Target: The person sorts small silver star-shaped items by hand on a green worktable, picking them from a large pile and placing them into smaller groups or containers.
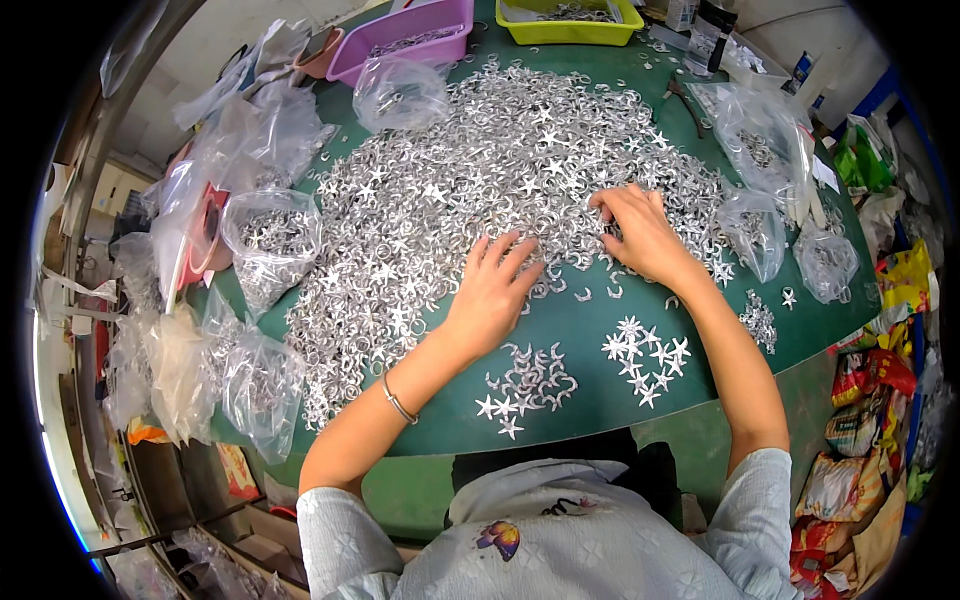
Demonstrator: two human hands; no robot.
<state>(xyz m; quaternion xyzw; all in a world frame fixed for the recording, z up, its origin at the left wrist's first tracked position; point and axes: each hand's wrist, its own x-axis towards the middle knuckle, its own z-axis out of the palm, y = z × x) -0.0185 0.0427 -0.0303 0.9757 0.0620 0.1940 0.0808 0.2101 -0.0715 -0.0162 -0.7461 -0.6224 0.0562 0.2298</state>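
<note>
A broad heap of small silver metal pieces (480, 150), star-shaped and crescent-shaped, covers much of the green table (440, 420). My left hand (492, 292) rests at the heap's near edge, fingers spread over the pieces. To its right, my right hand (640, 235) reaches into the heap with bent fingers and a gap between thumb and fingers; I see nothing held in it. Closer to me lie a cluster of crescent pieces (538, 375), a few stars (508, 407) beside it, and a separate group of stars (645, 360) further right.
Clear plastic bags of pieces stand at the left (272, 245) and right (755, 230). Along the far edge are a purple basin (400, 30) and a yellow-green tray (570, 30). Pliers (688, 105) lie at the far right. A small pile (758, 322) sits near the right edge.
</note>
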